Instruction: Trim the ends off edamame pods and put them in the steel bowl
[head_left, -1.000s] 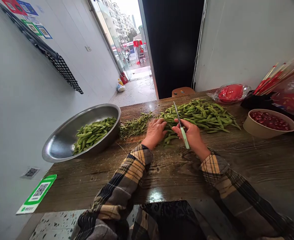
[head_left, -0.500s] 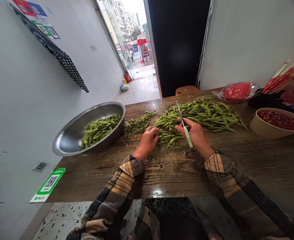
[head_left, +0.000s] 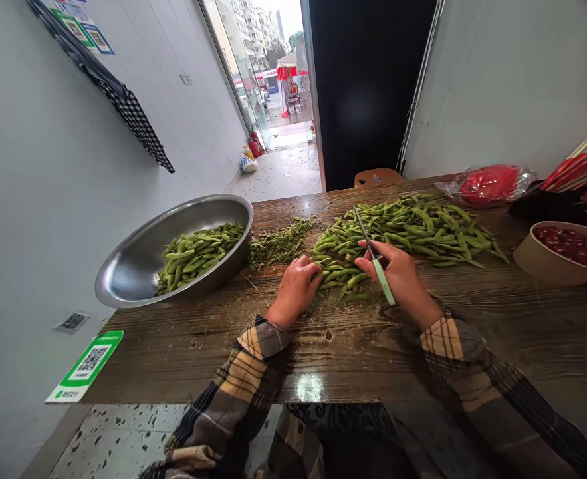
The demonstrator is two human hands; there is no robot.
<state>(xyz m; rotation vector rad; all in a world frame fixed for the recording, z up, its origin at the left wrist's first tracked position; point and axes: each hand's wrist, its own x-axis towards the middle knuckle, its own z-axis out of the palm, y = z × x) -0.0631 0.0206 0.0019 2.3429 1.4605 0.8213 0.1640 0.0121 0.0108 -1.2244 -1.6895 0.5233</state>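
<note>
My right hand (head_left: 395, 273) is closed around a knife (head_left: 383, 281) with a pale green handle. Its narrow blade points up and away, over a heap of green edamame pods (head_left: 423, 229). At the left edge of a smaller bunch of pods (head_left: 346, 276), my left hand (head_left: 297, 286) rests low with its fingers curled in and the thumb drawn close. Whatever is between those fingertips is hidden. To the left, a tilted steel bowl (head_left: 128, 269) holds more edamame pods (head_left: 198, 256). Green trimmings (head_left: 280, 244) lie between the bowl and the heap.
All this lies on a dark wooden table (head_left: 213, 352). On the right stand a paper tub (head_left: 542, 256) of dark red pieces and a red item in clear plastic (head_left: 490, 183). A green QR code card (head_left: 86, 366) sits at the front left corner. Behind is a stool (head_left: 377, 177).
The view has shifted slightly. My left fingers have curled in more tightly beside the pods. My right hand still holds the knife in nearly the same place.
</note>
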